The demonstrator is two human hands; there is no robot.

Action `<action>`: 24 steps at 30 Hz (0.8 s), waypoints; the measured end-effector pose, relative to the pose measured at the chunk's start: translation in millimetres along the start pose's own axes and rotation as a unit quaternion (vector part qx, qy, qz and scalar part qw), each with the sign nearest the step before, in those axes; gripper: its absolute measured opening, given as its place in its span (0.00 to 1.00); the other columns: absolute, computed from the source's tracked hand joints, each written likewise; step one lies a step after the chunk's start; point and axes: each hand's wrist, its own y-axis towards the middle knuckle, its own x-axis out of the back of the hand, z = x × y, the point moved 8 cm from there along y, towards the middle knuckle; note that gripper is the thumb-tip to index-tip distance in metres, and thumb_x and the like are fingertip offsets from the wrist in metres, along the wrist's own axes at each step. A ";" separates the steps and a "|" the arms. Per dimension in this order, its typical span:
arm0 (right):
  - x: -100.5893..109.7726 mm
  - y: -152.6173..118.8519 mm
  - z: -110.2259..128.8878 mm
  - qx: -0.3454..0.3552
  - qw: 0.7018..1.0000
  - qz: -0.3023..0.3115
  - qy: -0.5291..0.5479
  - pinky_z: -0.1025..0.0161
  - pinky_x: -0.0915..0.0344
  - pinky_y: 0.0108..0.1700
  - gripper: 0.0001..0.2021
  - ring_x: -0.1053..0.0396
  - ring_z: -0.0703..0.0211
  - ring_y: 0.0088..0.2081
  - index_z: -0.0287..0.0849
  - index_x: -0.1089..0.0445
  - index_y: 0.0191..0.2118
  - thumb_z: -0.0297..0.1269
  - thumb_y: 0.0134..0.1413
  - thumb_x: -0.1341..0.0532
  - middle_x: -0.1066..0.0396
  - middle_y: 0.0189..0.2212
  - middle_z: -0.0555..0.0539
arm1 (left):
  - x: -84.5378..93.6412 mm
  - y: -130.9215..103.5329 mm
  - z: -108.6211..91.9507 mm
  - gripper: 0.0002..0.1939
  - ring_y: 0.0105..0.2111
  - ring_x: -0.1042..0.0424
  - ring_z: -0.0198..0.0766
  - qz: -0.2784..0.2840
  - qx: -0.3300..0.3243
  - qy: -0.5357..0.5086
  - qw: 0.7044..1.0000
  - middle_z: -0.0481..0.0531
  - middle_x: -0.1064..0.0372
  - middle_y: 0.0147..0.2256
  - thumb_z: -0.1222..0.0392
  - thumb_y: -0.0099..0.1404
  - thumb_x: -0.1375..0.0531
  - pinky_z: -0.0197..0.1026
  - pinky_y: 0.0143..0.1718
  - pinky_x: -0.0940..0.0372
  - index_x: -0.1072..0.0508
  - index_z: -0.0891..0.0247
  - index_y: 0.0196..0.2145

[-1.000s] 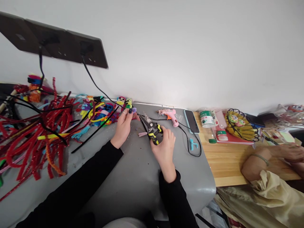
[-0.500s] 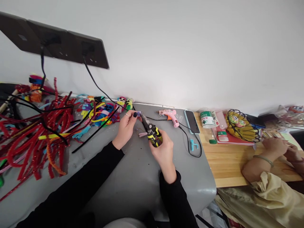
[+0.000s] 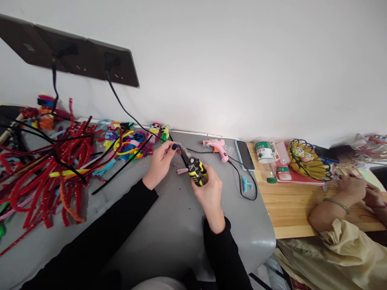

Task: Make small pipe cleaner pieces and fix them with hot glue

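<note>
In my right hand (image 3: 209, 187) is a pair of pliers (image 3: 193, 165) with black and yellow handles, its jaws pointing up and to the left. The jaw tips meet a small purple piece of pipe cleaner (image 3: 179, 144), which the fingers of my left hand (image 3: 161, 163) pinch; those fingers hide part of it. Just below the jaws, a short pinkish piece (image 3: 182, 171) lies on the grey table (image 3: 169, 225). Behind my left hand, two small colourful pipe-cleaner figures (image 3: 155, 129) rest by the wall.
Red pipe cleaners (image 3: 45, 189) cover the table's left side. A pink glue gun (image 3: 216, 148), its cord, a phone (image 3: 244, 155) and a light blue clip (image 3: 247, 184) lie to the right. Beyond, a co-worker's hands (image 3: 352, 189) are over a wooden table (image 3: 284, 205).
The pliers have shifted very slightly to the right, and less of the purple piece shows at their tips. My left hand stays nearly in place.
</note>
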 end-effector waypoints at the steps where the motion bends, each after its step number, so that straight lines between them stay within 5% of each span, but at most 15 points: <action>1: -0.2 -0.1 -1.2 -0.004 1.000 0.001 0.001 0.59 0.26 0.39 0.17 0.23 0.54 0.34 0.42 0.27 0.49 0.38 0.52 0.38 0.21 0.38 0.44 | 0.1 0.0 0.0 0.29 0.35 0.27 0.44 0.000 0.001 0.000 1.000 0.53 0.26 0.32 0.29 0.72 0.44 0.43 0.40 0.31 0.27 0.60 0.36; 24: 4.7 -0.9 -5.2 -0.043 0.999 -0.024 -0.015 0.61 0.31 0.36 0.15 0.22 0.54 0.32 0.44 0.26 0.46 0.40 0.52 0.37 0.20 0.36 0.46 | -1.5 0.3 6.2 0.29 0.36 0.28 0.44 0.013 0.018 -0.021 1.000 0.54 0.27 0.33 0.30 0.72 0.43 0.42 0.41 0.32 0.27 0.60 0.33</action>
